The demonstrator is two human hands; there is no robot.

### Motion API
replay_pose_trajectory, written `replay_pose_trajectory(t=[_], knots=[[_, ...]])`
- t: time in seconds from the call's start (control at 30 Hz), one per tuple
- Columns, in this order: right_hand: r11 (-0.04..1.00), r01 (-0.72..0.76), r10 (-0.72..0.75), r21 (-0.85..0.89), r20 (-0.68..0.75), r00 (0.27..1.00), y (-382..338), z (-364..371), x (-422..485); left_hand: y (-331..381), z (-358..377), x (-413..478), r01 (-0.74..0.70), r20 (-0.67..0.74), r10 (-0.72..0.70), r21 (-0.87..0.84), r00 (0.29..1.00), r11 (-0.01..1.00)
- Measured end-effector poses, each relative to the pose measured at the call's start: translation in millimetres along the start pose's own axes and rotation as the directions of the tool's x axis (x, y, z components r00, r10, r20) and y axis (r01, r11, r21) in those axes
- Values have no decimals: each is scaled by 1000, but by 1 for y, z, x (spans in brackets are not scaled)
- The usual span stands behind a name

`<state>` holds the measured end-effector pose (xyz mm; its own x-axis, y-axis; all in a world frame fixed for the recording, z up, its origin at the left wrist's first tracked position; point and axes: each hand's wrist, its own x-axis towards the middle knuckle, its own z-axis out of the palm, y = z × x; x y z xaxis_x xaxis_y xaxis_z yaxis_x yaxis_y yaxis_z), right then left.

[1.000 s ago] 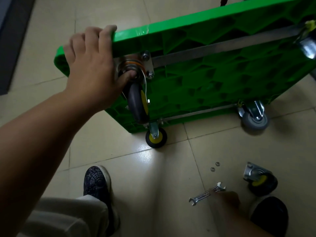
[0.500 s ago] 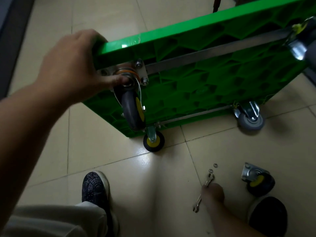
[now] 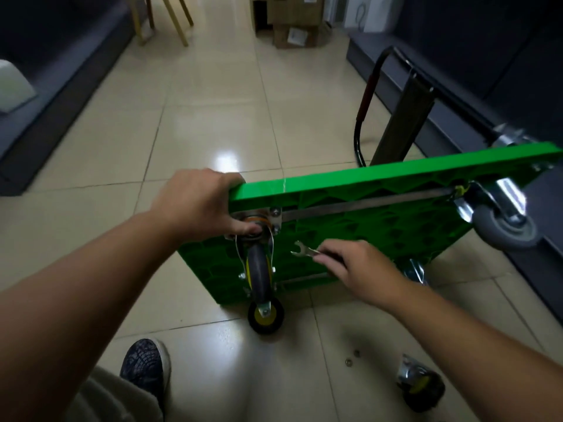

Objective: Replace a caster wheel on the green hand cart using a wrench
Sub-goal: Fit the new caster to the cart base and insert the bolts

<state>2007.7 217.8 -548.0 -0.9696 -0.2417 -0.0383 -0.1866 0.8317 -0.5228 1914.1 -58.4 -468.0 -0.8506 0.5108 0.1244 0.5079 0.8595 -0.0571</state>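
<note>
Right hand (image 3: 359,271) has raised the silver open-ended wrench (image 3: 305,251), pinched by its handle, to the grey rubber caster wheel (image 3: 259,269); left hand (image 3: 199,205) clasps the green plastic cart (image 3: 380,178); probably tightening next.

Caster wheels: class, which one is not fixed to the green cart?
The yellow-hubbed caster lying loose on the floor at bottom right; the others are all on the cart, on its underside.

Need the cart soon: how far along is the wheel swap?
Done: a black, yellow-hubbed caster lies on the floor. In hand: left hand grips the green cart, thumb on its grey caster; right hand grips the silver wrench. Left: likely tightening its bolts.
</note>
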Motion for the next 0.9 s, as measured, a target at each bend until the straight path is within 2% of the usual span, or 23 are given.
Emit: replay_pose_trajectory(t=[0.2,0.33,0.4,0.6,0.8,0.9], knots=[[967,204,-186,-151,124,975,-30,-48,9,5,-4,-41,24,50,-24,-10,998,1000],[820,364,-360,-442,96,928,-40,-55,8,1,-4,-55,12,45,-11,-22,999,1000],[774,401,-420,-490,76,904,-44,-58,10,-2,-4,-54,9,54,-7,-36,999,999],[758,364,-427,-541,11,904,-62,-63,17,-7,-3,-43,9,42,-8,-31,999,999],[744,235,-329,-625,-38,944,-78,-60,27,-8,2,-44,-5,32,6,-30,999,1000],[710,218,-402,-670,-130,907,-75,-52,22,-8,5,-45,-8,19,9,-29,1000,1000]])
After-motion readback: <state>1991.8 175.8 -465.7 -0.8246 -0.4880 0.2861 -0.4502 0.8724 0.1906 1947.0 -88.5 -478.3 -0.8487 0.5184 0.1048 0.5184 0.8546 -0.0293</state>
